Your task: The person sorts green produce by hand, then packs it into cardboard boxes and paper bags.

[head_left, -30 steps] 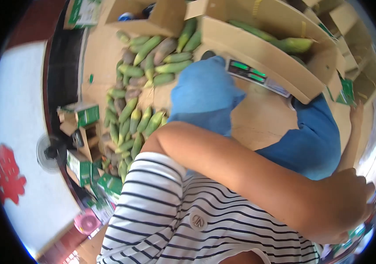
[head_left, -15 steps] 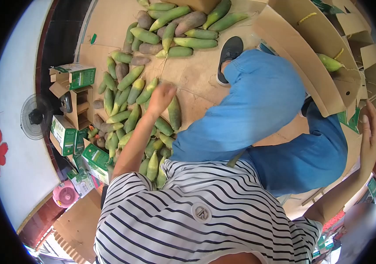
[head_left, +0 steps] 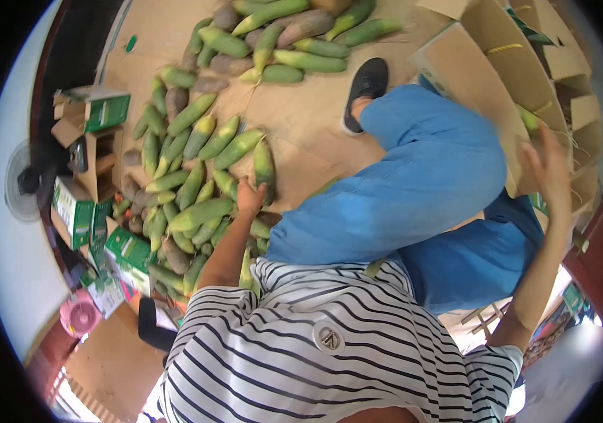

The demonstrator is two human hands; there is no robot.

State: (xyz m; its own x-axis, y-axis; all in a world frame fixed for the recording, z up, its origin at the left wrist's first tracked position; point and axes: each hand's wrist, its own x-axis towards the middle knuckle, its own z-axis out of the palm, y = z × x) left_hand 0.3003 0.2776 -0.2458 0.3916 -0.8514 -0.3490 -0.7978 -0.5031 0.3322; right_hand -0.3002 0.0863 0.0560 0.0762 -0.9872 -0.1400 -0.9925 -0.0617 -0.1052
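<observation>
Several long green fruits (head_left: 195, 211) lie in a loose pile on the cardboard-covered floor to my left. My left hand (head_left: 248, 197) reaches down into the pile, its fingers curled around the lower end of one green fruit (head_left: 264, 163). My right hand (head_left: 549, 169) is raised at the right with the fingers spread. It holds nothing and sits beside the edge of a large cardboard box (head_left: 481, 77). A green fruit (head_left: 527, 118) lies in that box just above the hand. My striped shirt and blue trousers (head_left: 414, 183) fill the middle.
More green fruits (head_left: 287, 42) lie at the top by my black shoe (head_left: 367, 83). Small green-and-white cartons (head_left: 97, 109) and a fan (head_left: 23, 180) stand along the left wall. Several open cardboard boxes (head_left: 576, 106) crowd the right side.
My left hand has drawn back toward me within the pile. My right hand has lifted from low at the right up to the box edge. The view has tilted slightly.
</observation>
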